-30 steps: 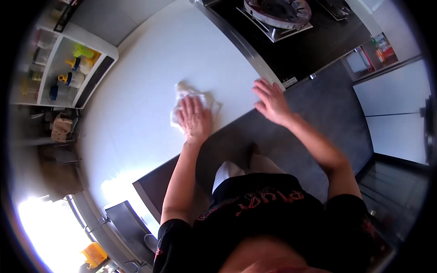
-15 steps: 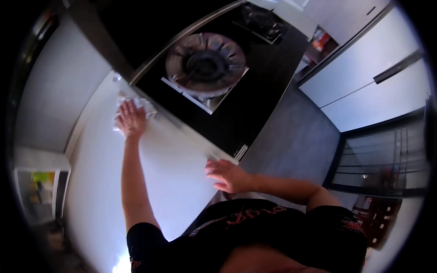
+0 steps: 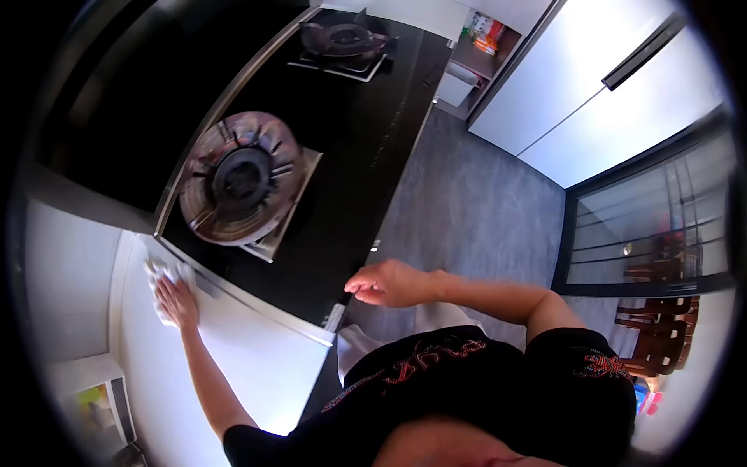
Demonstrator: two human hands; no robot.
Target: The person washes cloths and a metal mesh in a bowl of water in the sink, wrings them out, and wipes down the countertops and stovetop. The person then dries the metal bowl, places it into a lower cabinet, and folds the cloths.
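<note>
My left hand (image 3: 177, 303) lies spread on a crumpled white cloth (image 3: 160, 274), pressing it onto the white countertop (image 3: 226, 342) at the corner beside the stove's metal edge. My right hand (image 3: 387, 283) hangs over the front edge of the black stove (image 3: 334, 187), near its front corner, with curled fingers; nothing shows in it. A large round burner (image 3: 243, 179) sits on the stove, up and to the right of my left hand.
A second burner (image 3: 346, 40) is farther along the stove. White cabinets (image 3: 576, 93) and a dark-framed glass door (image 3: 638, 226) stand to the right across the grey floor (image 3: 459, 194). Brown chairs (image 3: 661, 335) show at the far right, a small shelf (image 3: 97, 405) at lower left.
The view has turned toward the stove. My left hand has slid the cloth across the countertop to the corner by the stove. My right hand has moved to the stove's front edge, its fingers now more curled.
</note>
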